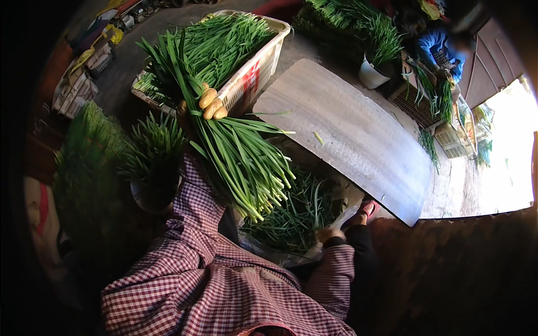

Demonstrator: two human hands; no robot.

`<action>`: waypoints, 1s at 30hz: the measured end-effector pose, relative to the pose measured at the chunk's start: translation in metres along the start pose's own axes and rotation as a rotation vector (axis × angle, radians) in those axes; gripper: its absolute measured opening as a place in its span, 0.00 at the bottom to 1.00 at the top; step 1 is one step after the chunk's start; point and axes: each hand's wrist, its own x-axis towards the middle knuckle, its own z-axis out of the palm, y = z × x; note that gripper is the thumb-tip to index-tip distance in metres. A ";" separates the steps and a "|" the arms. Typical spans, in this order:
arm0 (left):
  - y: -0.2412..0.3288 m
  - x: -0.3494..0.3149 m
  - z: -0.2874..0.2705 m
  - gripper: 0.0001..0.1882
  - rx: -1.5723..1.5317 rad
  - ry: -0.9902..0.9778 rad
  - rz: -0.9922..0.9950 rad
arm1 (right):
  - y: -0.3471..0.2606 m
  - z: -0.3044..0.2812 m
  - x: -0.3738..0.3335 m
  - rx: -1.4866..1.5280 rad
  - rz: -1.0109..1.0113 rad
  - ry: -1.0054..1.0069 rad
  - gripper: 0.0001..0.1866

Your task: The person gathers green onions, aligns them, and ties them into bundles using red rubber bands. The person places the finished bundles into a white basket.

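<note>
Board [358, 140] bare – free passage; crate [255, 75], bucket [371, 75] crowd far edge.

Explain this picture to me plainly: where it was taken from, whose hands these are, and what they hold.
The one picture comes from a camera worn on a person's head, looking down; the fisheye lens bends straight edges. There is no machine. The checked sleeves are the wearer's own. The left hand grips a bunch of chives. The right hand reaches into loose chives below. Beyond lie a white crate full of chives and a bare board. A second person in blue works at the top right.
</note>
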 end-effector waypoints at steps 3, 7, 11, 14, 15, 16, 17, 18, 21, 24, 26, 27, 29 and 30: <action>-0.008 0.006 0.001 0.15 -0.018 0.000 -0.025 | -0.015 0.035 0.006 -0.856 0.280 -0.367 0.29; -0.016 -0.001 0.004 0.15 -0.051 0.093 -0.036 | -0.140 0.032 0.024 -0.282 -0.651 0.388 0.23; -0.034 0.005 0.004 0.13 -0.105 0.137 -0.095 | -0.216 0.053 0.059 -0.624 -0.775 0.261 0.16; -0.041 0.006 -0.003 0.15 -0.097 0.115 -0.166 | -0.216 0.060 0.077 -0.598 -0.815 0.428 0.06; -0.040 0.006 0.003 0.16 -0.051 0.149 -0.207 | -0.217 0.060 0.083 -0.439 -0.902 0.496 0.06; -0.040 0.005 0.008 0.17 -0.006 0.183 -0.248 | -0.219 0.058 0.090 -0.276 -0.982 0.561 0.07; -0.042 0.005 0.010 0.19 0.035 0.177 -0.216 | -0.223 0.050 0.094 -0.228 -0.888 0.490 0.09; -0.044 0.004 0.012 0.19 0.046 0.201 -0.195 | -0.226 0.048 0.089 0.402 -0.792 0.478 0.07; -0.044 -0.001 0.010 0.20 0.080 0.212 -0.175 | -0.213 -0.005 0.088 1.059 -0.621 0.575 0.05; -0.039 -0.003 0.003 0.20 0.099 0.265 -0.097 | -0.158 -0.051 0.064 1.342 -0.710 -0.089 0.07; -0.030 -0.008 0.001 0.20 0.123 0.288 -0.058 | -0.115 -0.044 0.051 0.782 -0.291 -0.170 0.10; -0.029 -0.005 0.000 0.20 0.166 0.265 -0.052 | -0.099 -0.040 0.041 0.548 -0.179 -0.197 0.12; -0.027 -0.001 0.006 0.18 0.151 0.290 -0.021 | -0.111 0.005 0.009 0.307 -0.260 -0.168 0.13; -0.029 -0.001 0.007 0.18 0.166 0.293 0.009 | -0.125 0.025 -0.002 0.188 -0.299 -0.156 0.14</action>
